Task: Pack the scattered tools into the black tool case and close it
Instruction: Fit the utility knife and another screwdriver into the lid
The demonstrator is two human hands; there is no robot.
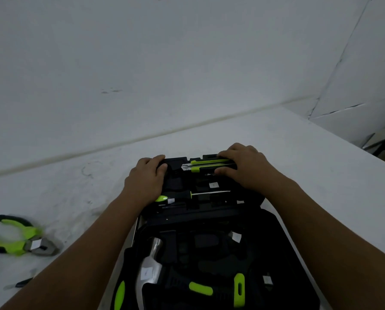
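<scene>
A: Why are both hands on the far half of the tool case (209, 220)?

B: The left hand (145, 182) clamps its far-left edge to steady it, I think; the right hand (245, 167) closes on the utility knife (206, 165), pressing it into its slot.

A: What's still out?

B: The pliers (19, 238) (blurred) lie well apart on the bench (298, 153), which offers open room on both sides.

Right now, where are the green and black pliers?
In the head view, the pliers lie on the white table at the far left, outside the black tool case, apart from the left hand.
</scene>
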